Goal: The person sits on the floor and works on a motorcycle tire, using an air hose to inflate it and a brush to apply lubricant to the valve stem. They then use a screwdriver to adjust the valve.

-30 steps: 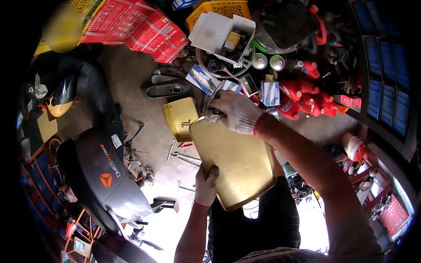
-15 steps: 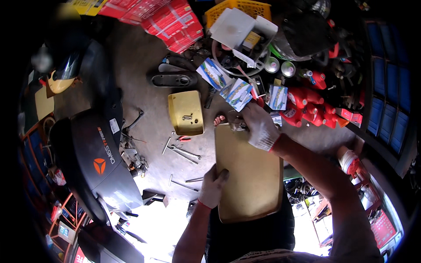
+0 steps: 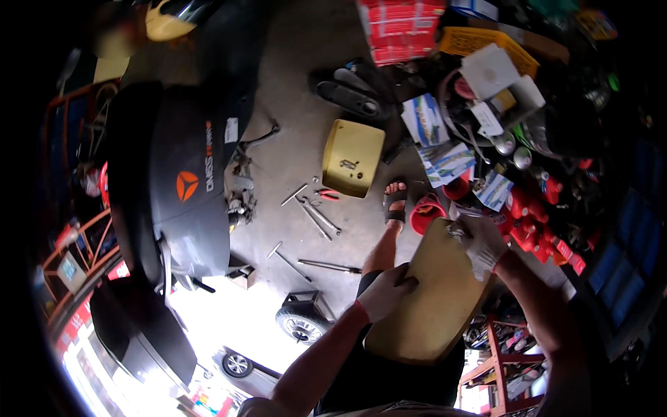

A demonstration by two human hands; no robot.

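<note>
While white-gloved left hand (image 3: pixel 383 293) pinches gold rounded-rectangular metal-looking panel (image 3: pixel 432 300) at four o'clock, white-gloved right hand (image 3: pixel 482 240) curls at its one-o'clock corner, hold unclear; panel could slip if pinch eases

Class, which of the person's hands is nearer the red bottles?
The right hand: it is just left of the red bottles in the picture. The left hand, on the left edge of the gold-coloured panel, is farther left and lower.
</note>
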